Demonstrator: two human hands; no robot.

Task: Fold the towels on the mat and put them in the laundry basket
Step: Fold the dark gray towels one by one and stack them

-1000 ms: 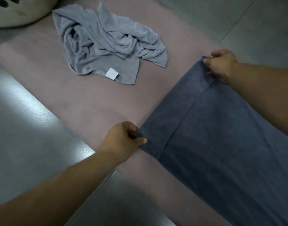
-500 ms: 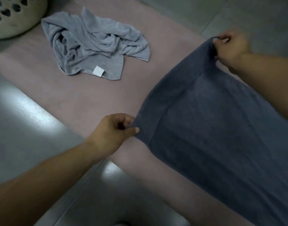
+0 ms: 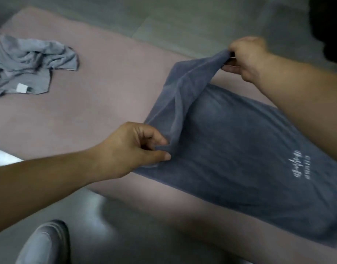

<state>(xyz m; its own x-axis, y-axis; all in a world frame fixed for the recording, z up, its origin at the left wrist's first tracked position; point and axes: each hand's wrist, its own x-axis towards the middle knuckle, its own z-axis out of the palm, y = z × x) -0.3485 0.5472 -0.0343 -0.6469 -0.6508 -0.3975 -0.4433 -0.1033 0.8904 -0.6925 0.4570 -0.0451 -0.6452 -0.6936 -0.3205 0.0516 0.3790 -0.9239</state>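
A dark blue-grey towel [image 3: 240, 153] is spread on the pink mat [image 3: 106, 82], filling the view from the centre out toward 4 o'clock. Its far end is raised off the mat and held at two corners.

The near corner, just left of centre, is pinched by the left hand [image 3: 129, 149]. The thumb and curled fingers [image 3: 156, 139] are closed on a small fold of cloth. The far corner, at 1 o'clock, is gripped by the right hand [image 3: 247, 58], its fingers [image 3: 234, 49] curled round a bunched piece of the hem. Between the two hands the raised edge is drawn into a slack, creased band that hangs over the end of the flat part.

White lettering [image 3: 301, 166] is seen on the flat part toward 3 o'clock, too blurred to be read.

A light grey towel [image 3: 30, 65] is left crumpled on the mat at 10 o'clock, well apart from the dark one and cut off by the frame edge. A small white label [image 3: 21, 87] is shown at its near edge.

The mat is laid on a grey floor [image 3: 183, 21], seen at 12 o'clock and again from 6 to 8 o'clock. A grey shoe [image 3: 44, 244] is seen on the floor at 7 o'clock.
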